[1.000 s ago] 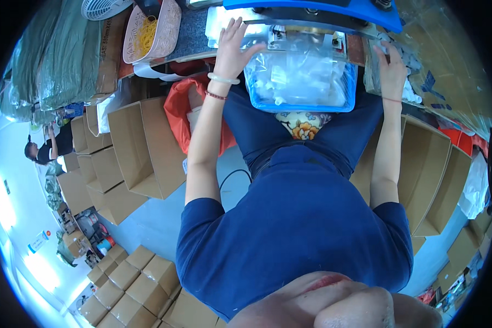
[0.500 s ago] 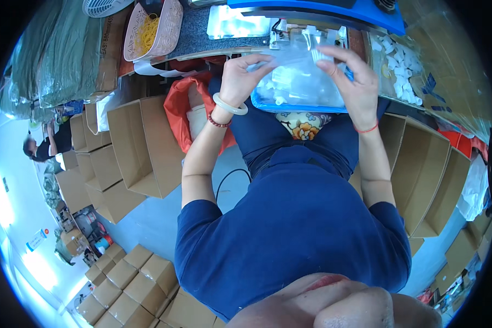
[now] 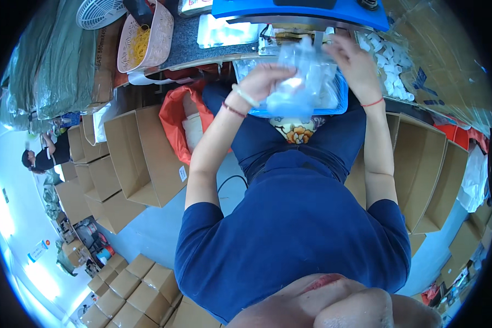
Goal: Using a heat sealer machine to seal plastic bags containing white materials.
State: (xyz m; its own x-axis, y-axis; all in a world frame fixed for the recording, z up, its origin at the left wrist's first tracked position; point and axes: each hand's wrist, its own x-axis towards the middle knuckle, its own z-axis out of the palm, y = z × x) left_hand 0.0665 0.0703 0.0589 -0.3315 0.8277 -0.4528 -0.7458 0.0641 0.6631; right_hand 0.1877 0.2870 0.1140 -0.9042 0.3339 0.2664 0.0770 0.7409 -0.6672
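Note:
A clear plastic bag (image 3: pixel 300 76) is held up between both hands above a blue tray (image 3: pixel 333 106) that rests on my lap. My left hand (image 3: pixel 265 79) grips the bag's lower left side, with bracelets on that wrist. My right hand (image 3: pixel 355 60) pinches its upper right edge, a red string at the wrist. The tray holds more clear bags, mostly hidden behind the one I hold. A blue machine (image 3: pixel 300 12) sits just beyond my hands on the bench.
A pink basket (image 3: pixel 147 35) with yellow bands and a white fan (image 3: pixel 99 12) stand at the bench's left. Open cardboard boxes (image 3: pixel 139 153) sit left and right (image 3: pixel 426 169) of my legs, with an orange bag (image 3: pixel 177 117) between. Another person (image 3: pixel 41 156) stands far left.
Both hands came in from the tray's outer edges, took hold of a clear bag and lifted it up off the tray toward the blue machine.

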